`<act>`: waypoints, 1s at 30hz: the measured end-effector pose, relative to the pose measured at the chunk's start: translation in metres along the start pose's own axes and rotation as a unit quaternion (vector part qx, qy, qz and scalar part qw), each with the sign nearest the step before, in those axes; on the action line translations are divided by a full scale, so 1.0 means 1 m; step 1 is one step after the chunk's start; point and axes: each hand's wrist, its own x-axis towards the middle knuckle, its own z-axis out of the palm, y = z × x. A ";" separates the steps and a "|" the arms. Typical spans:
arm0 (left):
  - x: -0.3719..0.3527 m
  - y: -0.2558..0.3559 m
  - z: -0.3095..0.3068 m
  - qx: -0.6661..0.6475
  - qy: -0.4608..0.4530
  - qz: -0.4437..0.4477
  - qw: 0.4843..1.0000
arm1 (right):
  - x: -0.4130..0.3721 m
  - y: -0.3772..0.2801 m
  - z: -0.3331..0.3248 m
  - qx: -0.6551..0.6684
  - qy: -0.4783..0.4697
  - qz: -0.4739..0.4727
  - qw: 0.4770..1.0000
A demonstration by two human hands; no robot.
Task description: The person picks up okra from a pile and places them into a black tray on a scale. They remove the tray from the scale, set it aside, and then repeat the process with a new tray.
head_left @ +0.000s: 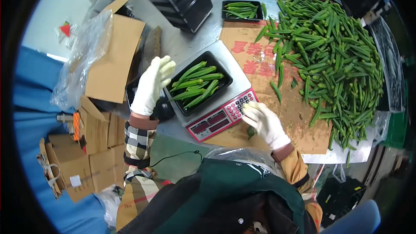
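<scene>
My left hand point(151, 84), in a white glove, is raised beside the left edge of a black tray point(185, 107), fingers stretched out and nothing in them. Several green okra pods point(195, 84) lie in this tray, which sits on the metal platform of a weighing scale point(242, 71) with a red-edged front panel. At the right end of that panel, my right hand point(265, 125), also gloved, has its fingertips right at the keypad point(240, 105). Its fingers are extended and slightly bent, with no object showing in them.
A large heap of okra point(333, 56) covers the right side, partly on flattened cardboard point(260, 60). Another filled tray point(242, 18) stands at the back. Stacked black trays point(182, 0) rise behind the scale. An open cardboard box point(115, 60) and folded cartons point(71, 162) are at left.
</scene>
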 end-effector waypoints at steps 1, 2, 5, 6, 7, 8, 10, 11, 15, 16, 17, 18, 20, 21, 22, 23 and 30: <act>-0.005 -0.001 -0.007 -0.005 0.028 0.011 1.000 | -0.006 0.005 -0.021 0.039 0.048 0.004 0.998; -0.008 -0.007 -0.017 -0.028 0.054 0.019 0.998 | -0.013 0.011 -0.041 0.057 0.087 0.004 0.995; -0.021 -0.031 -0.037 -0.081 0.151 0.061 0.983 | -0.038 0.020 -0.070 0.061 0.175 0.020 0.983; -0.025 -0.040 -0.039 -0.094 0.177 0.071 0.977 | -0.042 0.022 -0.077 0.066 0.177 0.021 0.982; -0.028 -0.049 -0.040 -0.105 0.200 0.081 0.971 | -0.045 0.023 -0.083 0.072 0.181 0.021 0.981; -0.030 -0.060 -0.039 -0.132 0.219 0.100 0.962 | -0.047 0.025 -0.088 0.078 0.184 0.019 0.980; -0.031 -0.073 -0.031 -0.132 0.268 0.119 0.947 | -0.049 0.022 -0.085 0.064 0.184 0.003 0.981; -0.031 -0.078 -0.024 -0.115 0.296 0.134 0.939 | -0.049 0.019 -0.083 0.056 0.182 -0.007 0.982; -0.041 -0.083 0.014 0.223 0.351 0.293 0.861 | -0.050 0.011 -0.070 0.027 0.170 -0.028 0.985; -0.041 -0.085 0.023 0.208 0.345 0.300 0.865 | -0.050 0.011 -0.068 0.021 0.168 -0.029 0.985; -0.037 -0.089 0.030 0.165 0.327 0.310 0.877 | -0.050 0.012 -0.067 0.017 0.167 -0.031 0.985; -0.032 -0.098 0.032 0.220 0.331 0.314 0.862 | -0.051 0.013 -0.066 0.013 0.165 -0.033 0.986; -0.025 -0.119 0.039 0.326 0.316 0.329 0.828 | -0.051 0.018 -0.070 0.010 0.160 -0.026 0.987; -0.025 -0.120 0.049 0.377 0.295 0.339 0.810 | -0.051 0.020 -0.071 0.010 0.159 -0.026 0.987; -0.026 -0.118 0.057 0.572 0.240 0.256 0.742 | -0.052 0.023 -0.071 0.007 0.159 -0.024 0.987; -0.026 -0.118 0.063 0.620 0.217 0.280 0.701 | -0.052 0.024 -0.071 0.008 0.173 -0.019 0.985; -0.014 -0.100 0.084 0.538 0.084 0.349 0.762 | -0.013 -0.005 -0.105 -0.407 0.271 -0.171 0.856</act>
